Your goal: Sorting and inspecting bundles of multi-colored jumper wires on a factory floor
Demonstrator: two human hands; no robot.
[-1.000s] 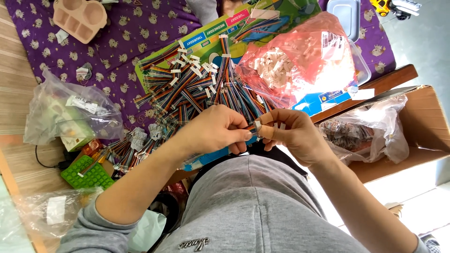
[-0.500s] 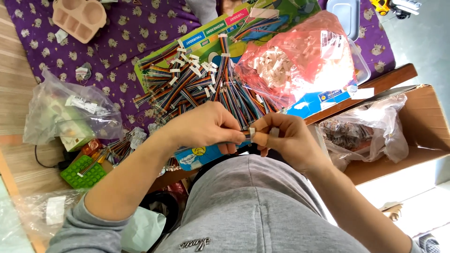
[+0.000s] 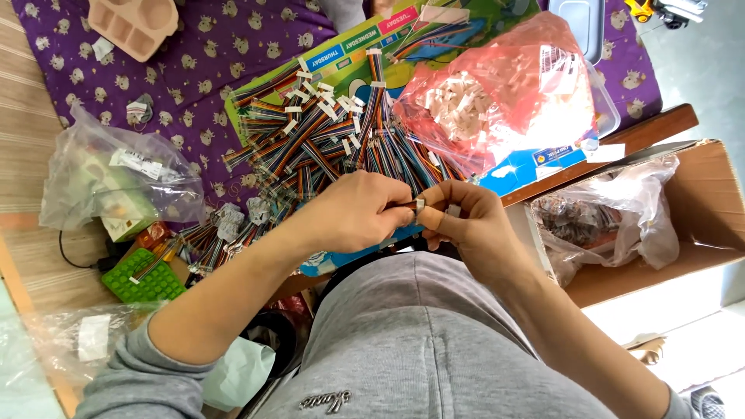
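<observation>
Just above the grey-clad lap, at the middle of the view: a short multicoloured wire lead with a small white connector, pinched between both hands. Left hand closed, fingertips together on the wire end of the lead; right hand closed too, thumb and forefinger clamped on the connector end. The hands touch at the fingertips. Just beyond them, a loose heap of rainbow ribbon cables with white plugs spread across a green printed board, which lies on a purple patterned cloth. Right of the heap, touching it, a pink translucent bag of small white connectors, sitting partly on a blue box. Farther right, an open cardboard box holding a clear plastic bag of dark parts. Left of the hands, a clear bag with mixed small items, near it a green perforated block and more cable ends. Far left corner: a beige moulded tray on the cloth. Grey sleeves at the bottom edge on both arms.
</observation>
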